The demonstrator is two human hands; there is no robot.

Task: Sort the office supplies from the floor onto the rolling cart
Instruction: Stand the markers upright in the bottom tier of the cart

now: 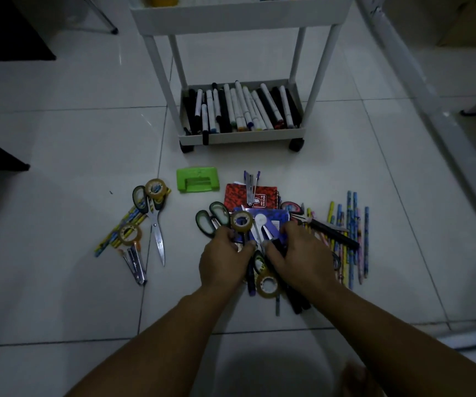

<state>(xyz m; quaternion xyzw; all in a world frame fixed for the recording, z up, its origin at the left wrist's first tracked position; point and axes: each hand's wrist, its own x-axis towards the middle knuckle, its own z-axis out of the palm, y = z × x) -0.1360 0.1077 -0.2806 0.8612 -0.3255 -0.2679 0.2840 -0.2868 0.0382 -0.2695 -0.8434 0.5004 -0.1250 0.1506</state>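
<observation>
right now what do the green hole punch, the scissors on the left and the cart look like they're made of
Green hole punch: looks like matte moulded plastic, uniform bright green with rounded edges.
Scissors on the left: shiny metal blades that catch the light; dark handles look like plastic, perhaps rubbery.
Cart: smooth white trays and posts, either plastic or painted metal; the picture leaves it open. Its wheels look like black plastic.

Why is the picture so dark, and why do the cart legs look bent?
Head view: the room is dim, so the hands and the pile look shadowy; pale glare streaks the floor tiles; the wide lens splays the cart legs outward; the corners go dark.
</observation>
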